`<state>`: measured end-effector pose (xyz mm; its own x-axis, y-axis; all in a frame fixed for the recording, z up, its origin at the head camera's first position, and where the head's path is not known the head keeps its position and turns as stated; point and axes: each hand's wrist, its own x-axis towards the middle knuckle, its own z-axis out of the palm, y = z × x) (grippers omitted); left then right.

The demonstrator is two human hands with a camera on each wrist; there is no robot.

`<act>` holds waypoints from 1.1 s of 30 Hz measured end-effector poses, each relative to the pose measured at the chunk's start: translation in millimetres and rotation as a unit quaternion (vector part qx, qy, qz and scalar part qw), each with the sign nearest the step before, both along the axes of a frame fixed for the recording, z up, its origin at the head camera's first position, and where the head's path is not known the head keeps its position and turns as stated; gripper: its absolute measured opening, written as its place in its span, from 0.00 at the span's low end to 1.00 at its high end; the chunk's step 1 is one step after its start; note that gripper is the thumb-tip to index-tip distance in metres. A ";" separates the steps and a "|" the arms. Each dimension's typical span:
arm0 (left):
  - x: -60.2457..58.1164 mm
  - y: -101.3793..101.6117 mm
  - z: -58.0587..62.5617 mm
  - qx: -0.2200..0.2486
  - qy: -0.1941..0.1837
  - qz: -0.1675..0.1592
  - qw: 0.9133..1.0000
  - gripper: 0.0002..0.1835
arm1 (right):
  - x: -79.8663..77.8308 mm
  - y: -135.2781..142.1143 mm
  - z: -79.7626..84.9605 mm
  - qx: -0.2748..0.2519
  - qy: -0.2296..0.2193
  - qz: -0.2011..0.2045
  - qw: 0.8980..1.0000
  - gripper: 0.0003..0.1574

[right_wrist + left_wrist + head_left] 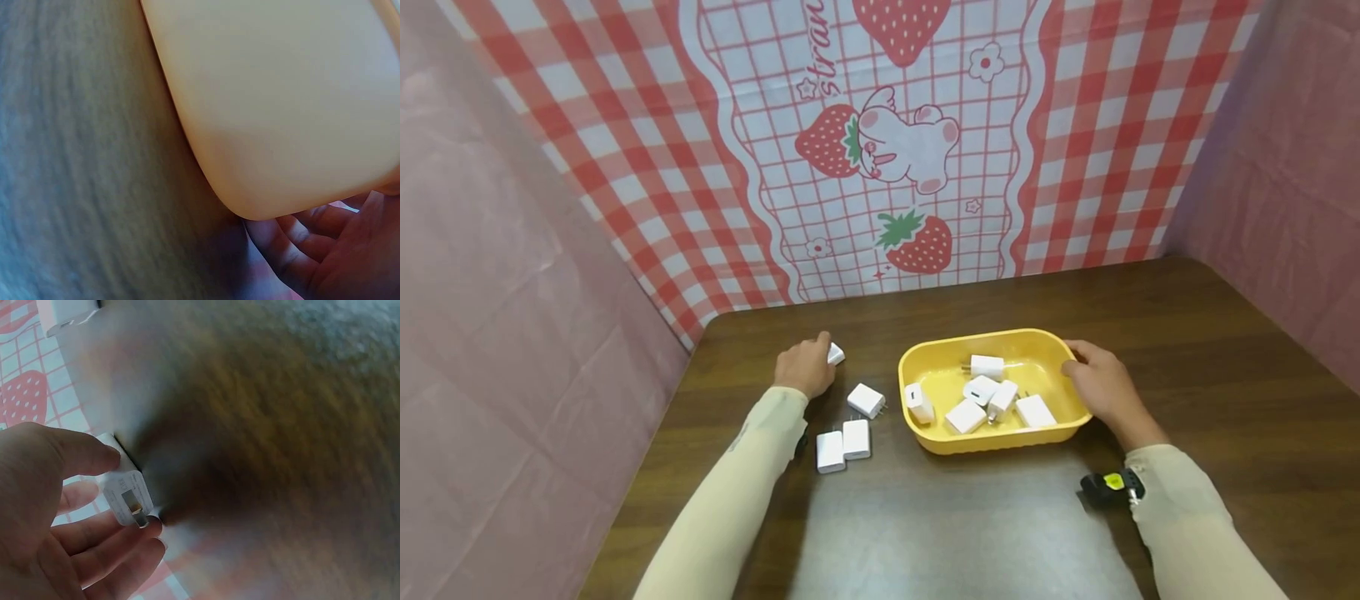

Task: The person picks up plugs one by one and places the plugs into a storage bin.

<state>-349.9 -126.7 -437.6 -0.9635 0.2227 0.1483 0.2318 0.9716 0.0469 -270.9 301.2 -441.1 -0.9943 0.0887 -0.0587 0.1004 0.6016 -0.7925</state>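
Observation:
At the table's left side, my left hand [805, 367] pinches a white charger plug [128, 497] between thumb and fingers, the end with its USB port facing the wrist camera. Only a corner of that plug shows past the fingers in the head view. My right hand [1105, 392] grips the right end of a yellow plastic basket [996, 444], thumb over the rim and fingers along the outer wall. Inside the basket lie several white charger plugs [966, 416]. The right wrist view is mostly filled by the basket's wall [281, 112], fingers curled beneath its edge.
Between my left hand and the basket, three more charger plugs lie on the wooden table [1210, 350]: one angled plug [867, 401] and two side by side [842, 447]. A red checked strawberry cloth [917, 200] hangs behind; pink cloth [512, 333] borders the left.

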 end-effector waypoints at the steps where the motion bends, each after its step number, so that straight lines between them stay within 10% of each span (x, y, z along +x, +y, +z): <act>1: -0.1 -0.6 -0.6 0.000 0.001 0.000 1.000 0.16 | -0.2 -0.2 0.4 -0.001 -0.001 0.000 1.000 0.35; 33: 2.3 -16.9 -11.1 0.068 0.033 0.040 0.996 0.22 | 0.7 -1.1 2.2 0.003 0.003 -0.005 1.000 0.34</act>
<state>-347.6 -143.6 -448.7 -0.9645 0.1184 0.2361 0.1604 0.9727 0.1674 -270.2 300.1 -438.9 -0.9937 0.0989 -0.0523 0.1018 0.6059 -0.7890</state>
